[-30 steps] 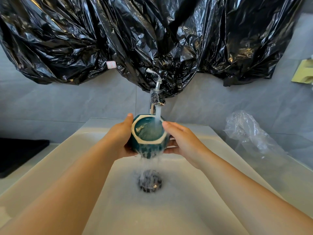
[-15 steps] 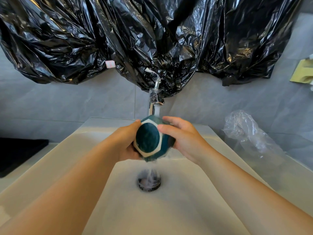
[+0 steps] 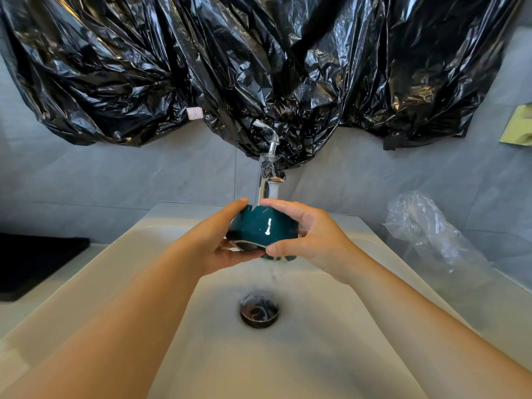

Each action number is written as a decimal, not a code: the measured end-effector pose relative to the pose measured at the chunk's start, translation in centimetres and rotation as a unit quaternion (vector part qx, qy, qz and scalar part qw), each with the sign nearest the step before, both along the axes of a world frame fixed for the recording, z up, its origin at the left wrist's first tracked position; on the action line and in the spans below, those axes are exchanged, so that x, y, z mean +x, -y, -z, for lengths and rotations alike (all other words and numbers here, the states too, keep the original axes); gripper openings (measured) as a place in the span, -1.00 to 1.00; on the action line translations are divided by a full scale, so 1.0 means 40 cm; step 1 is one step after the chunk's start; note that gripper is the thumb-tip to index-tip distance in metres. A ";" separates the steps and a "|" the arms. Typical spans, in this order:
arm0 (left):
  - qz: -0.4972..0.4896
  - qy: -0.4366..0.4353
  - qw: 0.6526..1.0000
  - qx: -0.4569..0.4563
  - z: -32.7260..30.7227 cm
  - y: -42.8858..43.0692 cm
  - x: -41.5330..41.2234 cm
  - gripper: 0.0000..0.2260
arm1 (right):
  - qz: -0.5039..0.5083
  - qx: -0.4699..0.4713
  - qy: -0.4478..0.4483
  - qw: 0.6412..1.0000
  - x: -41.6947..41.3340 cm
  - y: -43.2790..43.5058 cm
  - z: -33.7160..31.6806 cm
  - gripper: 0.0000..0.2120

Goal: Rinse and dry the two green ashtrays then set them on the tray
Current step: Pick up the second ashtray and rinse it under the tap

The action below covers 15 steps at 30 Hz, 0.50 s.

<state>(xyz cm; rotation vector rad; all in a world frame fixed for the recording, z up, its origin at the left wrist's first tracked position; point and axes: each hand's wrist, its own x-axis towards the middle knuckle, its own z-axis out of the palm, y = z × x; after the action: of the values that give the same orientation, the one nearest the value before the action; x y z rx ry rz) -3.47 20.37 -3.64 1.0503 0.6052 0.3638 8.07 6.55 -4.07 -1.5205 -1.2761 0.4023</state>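
A dark green ashtray (image 3: 263, 226) hangs over the white sink (image 3: 161, 228), just below the running faucet (image 3: 270, 180). It is tipped so its glossy side faces me and its pale underside shows at the lower left. My left hand (image 3: 221, 243) grips it from the left, thumb beneath and fingers over the top. On the right side my right hand (image 3: 311, 240) holds it, thumb at the lower edge and fingers curled over the upper rim. Water falls past the ashtray toward the drain (image 3: 259, 311). Only one ashtray is in view.
Black plastic sheeting (image 3: 259, 67) hangs on the wall above the faucet. A crumpled clear plastic bag (image 3: 426, 228) lies on the counter at the right. A dark mat (image 3: 31, 263) sits on the counter to the left. A yellow-green item (image 3: 518, 125) is on the right wall.
The ashtray was upright and full under the stream, then was turned bottom toward me, and now shows its side. Both hands shifted their hold as it rotated.
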 end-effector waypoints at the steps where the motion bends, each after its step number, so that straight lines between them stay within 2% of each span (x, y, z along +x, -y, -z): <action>1: -0.008 0.005 1.000 -0.002 0.001 0.001 0.000 -0.66 | 0.003 -0.003 0.008 1.000 0.003 0.002 -0.003 -0.36; 5: -0.040 0.002 0.999 0.003 0.004 0.012 0.002 -0.75 | 0.013 -0.011 0.034 0.999 0.012 0.003 0.003 -0.36; 9: -0.069 0.036 0.997 -0.009 0.002 0.017 0.002 -0.79 | 0.051 -0.010 -0.011 0.999 0.017 -0.003 0.016 -0.32; 11: -0.087 0.065 0.994 -0.015 -0.004 0.017 0.002 -0.80 | 0.085 -0.034 -0.090 0.992 0.018 -0.003 0.018 -0.16; 12: -0.091 0.074 0.993 -0.006 -0.007 0.018 0.002 -0.81 | 0.081 -0.042 -0.160 0.983 0.019 -0.004 0.018 -0.10; 13: -0.091 0.075 0.993 0.014 -0.009 0.020 0.003 -0.82 | 0.063 -0.046 -0.233 0.969 0.019 -0.003 0.017 -0.15; 15: -0.088 0.062 0.993 0.054 -0.011 0.027 0.006 -0.85 | 0.032 -0.044 -0.301 0.952 0.014 -0.004 0.012 -0.47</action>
<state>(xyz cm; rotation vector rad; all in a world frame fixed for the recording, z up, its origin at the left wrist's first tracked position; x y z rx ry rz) -3.24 19.31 -3.21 1.0725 0.5716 0.6174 8.64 6.71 -4.55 -1.3588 -0.7326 0.8170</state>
